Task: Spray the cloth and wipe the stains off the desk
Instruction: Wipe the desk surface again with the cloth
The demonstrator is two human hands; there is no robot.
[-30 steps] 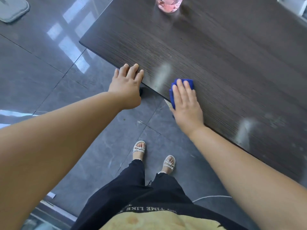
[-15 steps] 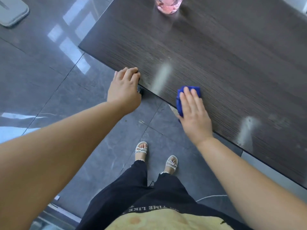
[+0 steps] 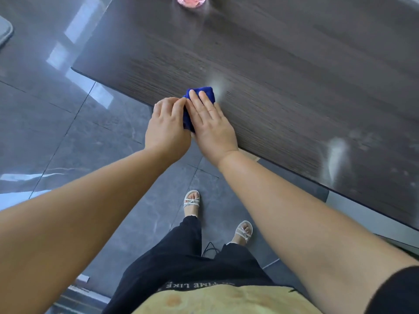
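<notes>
Now our left hand has left the bench edge to join our right hand on the blue cloth at the near edge. Right fingers press it flat and straight; left fingers curl in, seemingly pinching its side. We judge it a regrip before reaching the pale smears further right.

Both our arms out forward and down, forearms bare, converging. Left grip knuckles up, fingers curled tight, tips tucked against edge of cloth, pinching it. Right grip flat, palm down, fingers straight and close together, pressing on top. Grips side by side, left fingertips touching right index finger. Both wrists straight.
</notes>
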